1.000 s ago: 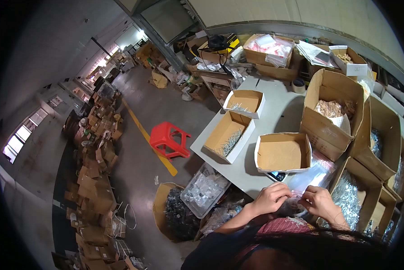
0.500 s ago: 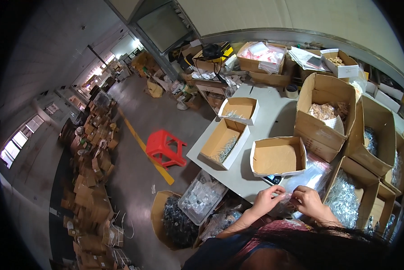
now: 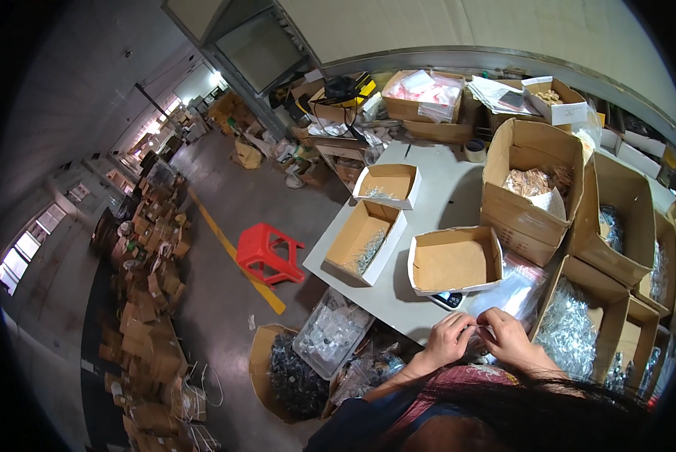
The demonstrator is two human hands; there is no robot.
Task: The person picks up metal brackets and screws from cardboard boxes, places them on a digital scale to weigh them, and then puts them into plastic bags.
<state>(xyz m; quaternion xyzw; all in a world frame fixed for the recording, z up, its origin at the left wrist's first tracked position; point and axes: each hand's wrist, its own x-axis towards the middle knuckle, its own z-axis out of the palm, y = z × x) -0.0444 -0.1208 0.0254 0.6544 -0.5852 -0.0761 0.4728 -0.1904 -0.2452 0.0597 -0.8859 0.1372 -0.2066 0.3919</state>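
Plastic, clear and thin, seemingly a small bag (image 3: 476, 345), lies between the left hand (image 3: 451, 337) and the right hand (image 3: 508, 339), which are close together with the fingers pinching its upper edge. Its long axis cannot be told, because the hands partly cover it. Ahead and somewhat to the right, a pile of clear bags (image 3: 513, 289) stretches away over the grey table (image 3: 458, 188), nearer to the right hand. Beyond the left hand stands a shallow box (image 3: 456, 260).

Bare human hands (image 3: 449, 340): two
Shallow open white-and-brown cardboard boxes (image 3: 455, 260) on the grey counter (image 3: 395, 297): three
Red plastic stool (image 3: 257, 245): one
Clear rectangular plastic tub (image 3: 310, 361): one
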